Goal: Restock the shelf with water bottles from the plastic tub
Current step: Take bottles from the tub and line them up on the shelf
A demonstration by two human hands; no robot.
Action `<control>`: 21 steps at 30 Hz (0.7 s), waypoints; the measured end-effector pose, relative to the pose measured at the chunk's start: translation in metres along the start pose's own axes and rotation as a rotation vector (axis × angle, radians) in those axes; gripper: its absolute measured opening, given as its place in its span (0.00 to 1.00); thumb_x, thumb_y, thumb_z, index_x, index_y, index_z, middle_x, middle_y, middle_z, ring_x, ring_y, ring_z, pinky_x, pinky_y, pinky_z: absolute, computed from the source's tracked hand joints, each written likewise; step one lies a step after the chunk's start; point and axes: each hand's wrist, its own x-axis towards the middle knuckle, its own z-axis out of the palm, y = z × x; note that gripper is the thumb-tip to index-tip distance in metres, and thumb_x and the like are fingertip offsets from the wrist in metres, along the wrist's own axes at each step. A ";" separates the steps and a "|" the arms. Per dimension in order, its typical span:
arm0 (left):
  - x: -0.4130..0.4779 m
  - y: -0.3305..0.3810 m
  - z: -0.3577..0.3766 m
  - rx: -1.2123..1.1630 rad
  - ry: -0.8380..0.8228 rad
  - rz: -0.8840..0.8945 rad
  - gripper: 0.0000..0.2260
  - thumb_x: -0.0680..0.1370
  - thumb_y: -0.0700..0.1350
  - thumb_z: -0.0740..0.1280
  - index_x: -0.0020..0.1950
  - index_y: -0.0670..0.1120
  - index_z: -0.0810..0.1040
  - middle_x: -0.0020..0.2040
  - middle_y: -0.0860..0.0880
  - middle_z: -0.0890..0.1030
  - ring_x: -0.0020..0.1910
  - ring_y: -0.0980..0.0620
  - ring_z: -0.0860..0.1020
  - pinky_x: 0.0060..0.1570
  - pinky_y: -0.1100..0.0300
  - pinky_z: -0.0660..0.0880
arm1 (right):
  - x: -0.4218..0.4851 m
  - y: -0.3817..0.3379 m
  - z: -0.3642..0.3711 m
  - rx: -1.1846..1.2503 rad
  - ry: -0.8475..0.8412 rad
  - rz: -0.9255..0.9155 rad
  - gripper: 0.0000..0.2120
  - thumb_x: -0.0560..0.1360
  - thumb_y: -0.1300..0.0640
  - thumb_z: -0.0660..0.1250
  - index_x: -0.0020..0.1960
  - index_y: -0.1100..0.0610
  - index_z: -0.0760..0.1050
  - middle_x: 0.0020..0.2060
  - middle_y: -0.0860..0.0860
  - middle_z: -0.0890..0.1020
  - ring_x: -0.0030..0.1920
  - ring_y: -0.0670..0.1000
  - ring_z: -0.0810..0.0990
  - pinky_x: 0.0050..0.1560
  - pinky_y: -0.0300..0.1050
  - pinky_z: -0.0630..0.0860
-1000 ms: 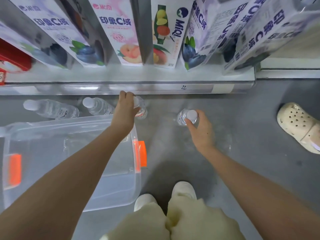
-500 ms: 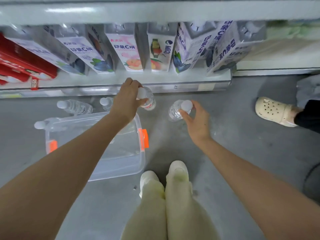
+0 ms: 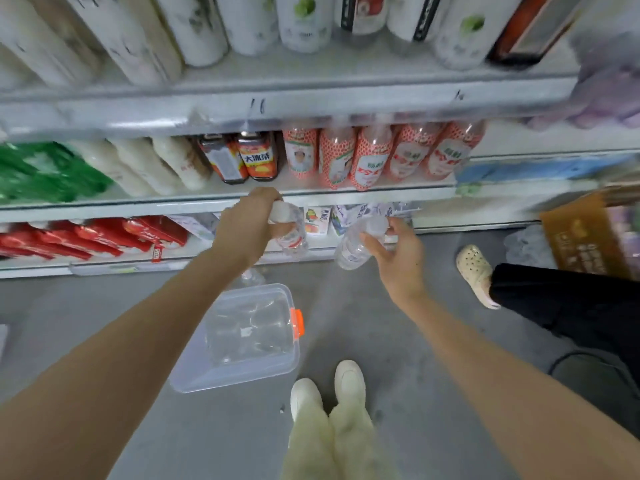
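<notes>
Left bottle [image 3: 293, 235] is gripped near its cap by the left hand [image 3: 247, 221], fingers curled round it. Right bottle [image 3: 351, 247] is pinched near the top between thumb and fingers of the right hand [image 3: 398, 252] and tilted. Both are held clear of the floor [image 3: 398, 341], in front of the lower shelf [image 3: 104, 207] edges, side by side and not touching. The tub [image 3: 242, 374] is seen on the floor below the left forearm, with an orange latch [image 3: 298, 322] on its right wall. Heavy motion blur noted.
</notes>
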 end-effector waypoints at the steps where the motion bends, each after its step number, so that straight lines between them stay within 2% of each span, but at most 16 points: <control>1: -0.003 0.009 -0.018 -0.022 0.014 0.009 0.16 0.72 0.51 0.71 0.54 0.44 0.74 0.52 0.46 0.77 0.49 0.44 0.75 0.41 0.56 0.64 | 0.000 -0.018 -0.009 0.009 -0.005 -0.012 0.11 0.73 0.57 0.71 0.54 0.59 0.76 0.46 0.50 0.79 0.46 0.47 0.74 0.46 0.30 0.69; 4: -0.011 0.035 -0.073 -0.138 0.042 0.033 0.16 0.73 0.48 0.72 0.54 0.41 0.73 0.48 0.43 0.78 0.42 0.44 0.74 0.38 0.54 0.68 | 0.000 -0.077 -0.037 0.040 -0.014 -0.091 0.10 0.74 0.58 0.70 0.53 0.57 0.76 0.47 0.49 0.81 0.49 0.49 0.77 0.51 0.40 0.74; 6: -0.016 0.050 -0.108 -0.193 0.078 0.060 0.16 0.73 0.47 0.72 0.53 0.40 0.72 0.46 0.44 0.78 0.43 0.44 0.75 0.39 0.55 0.68 | -0.002 -0.118 -0.053 0.113 -0.030 -0.115 0.08 0.74 0.62 0.69 0.53 0.57 0.74 0.47 0.49 0.80 0.50 0.48 0.77 0.48 0.30 0.73; 8: -0.022 0.069 -0.144 -0.230 0.132 0.095 0.15 0.73 0.46 0.72 0.52 0.40 0.73 0.44 0.45 0.77 0.43 0.46 0.73 0.37 0.57 0.65 | -0.007 -0.160 -0.069 0.197 -0.052 -0.131 0.12 0.75 0.66 0.67 0.57 0.60 0.73 0.48 0.50 0.78 0.51 0.46 0.75 0.45 0.21 0.69; 11: -0.034 0.097 -0.197 -0.225 0.199 0.192 0.13 0.73 0.44 0.72 0.52 0.40 0.74 0.41 0.48 0.74 0.40 0.50 0.71 0.32 0.64 0.62 | -0.010 -0.211 -0.093 0.165 -0.062 -0.227 0.10 0.74 0.63 0.69 0.54 0.56 0.75 0.44 0.47 0.79 0.45 0.44 0.77 0.42 0.23 0.69; 14: -0.047 0.121 -0.251 -0.207 0.259 0.250 0.10 0.74 0.44 0.71 0.50 0.43 0.74 0.38 0.53 0.72 0.36 0.55 0.71 0.33 0.73 0.65 | -0.012 -0.259 -0.119 0.101 -0.044 -0.303 0.06 0.74 0.57 0.70 0.50 0.54 0.75 0.38 0.40 0.77 0.39 0.38 0.75 0.38 0.26 0.68; 17: -0.058 0.141 -0.299 -0.199 0.356 0.262 0.09 0.73 0.45 0.72 0.47 0.43 0.74 0.38 0.51 0.73 0.37 0.52 0.72 0.32 0.74 0.65 | -0.018 -0.306 -0.142 0.065 -0.058 -0.381 0.08 0.74 0.57 0.70 0.52 0.56 0.78 0.43 0.44 0.80 0.43 0.36 0.76 0.42 0.26 0.69; 19: -0.065 0.157 -0.328 -0.241 0.405 0.265 0.10 0.73 0.45 0.72 0.50 0.44 0.74 0.39 0.53 0.74 0.35 0.57 0.71 0.30 0.74 0.65 | -0.023 -0.335 -0.157 0.046 -0.056 -0.403 0.09 0.74 0.57 0.70 0.53 0.57 0.78 0.43 0.44 0.80 0.43 0.34 0.76 0.41 0.24 0.69; 21: -0.073 0.173 -0.354 -0.291 0.450 0.288 0.11 0.74 0.46 0.71 0.53 0.46 0.74 0.39 0.54 0.73 0.35 0.61 0.71 0.29 0.75 0.65 | -0.025 -0.361 -0.172 0.052 -0.042 -0.419 0.07 0.73 0.58 0.71 0.50 0.57 0.78 0.39 0.43 0.79 0.38 0.34 0.76 0.39 0.26 0.70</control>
